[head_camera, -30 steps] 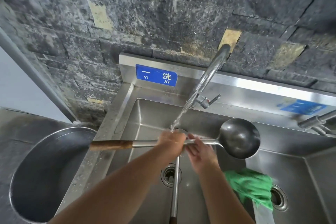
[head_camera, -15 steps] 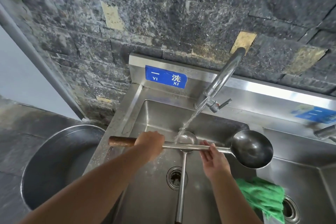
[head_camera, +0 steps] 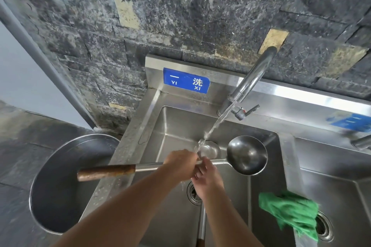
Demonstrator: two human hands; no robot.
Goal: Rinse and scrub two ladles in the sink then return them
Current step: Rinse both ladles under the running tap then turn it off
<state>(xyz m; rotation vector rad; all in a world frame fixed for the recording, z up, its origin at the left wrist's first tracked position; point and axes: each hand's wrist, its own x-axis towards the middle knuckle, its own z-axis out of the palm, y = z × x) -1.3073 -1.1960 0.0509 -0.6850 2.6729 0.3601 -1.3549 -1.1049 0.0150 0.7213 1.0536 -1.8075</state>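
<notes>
Your left hand point(head_camera: 180, 164) is curled round the big ladle point(head_camera: 248, 154)'s shaft, holding it across the left sink point(head_camera: 138, 126) basin under the tap point(head_camera: 253, 78)'s stream. Right hand point(head_camera: 208, 180) touches the shaft just beside it, can't tell if it's gripping. Second ladle point(head_camera: 209, 149) lies in the basin.

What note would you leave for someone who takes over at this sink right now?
Left hand: grips the metal shaft of the large ladle, held level across the sink.
Right hand: fingers curled on the same shaft, under water from the tap.
Small ladle: lies in the basin, bowl under the stream.
Done: rinsing under way.
Left: finish scrubbing both, perhaps with the green cloth, then return them.
</notes>
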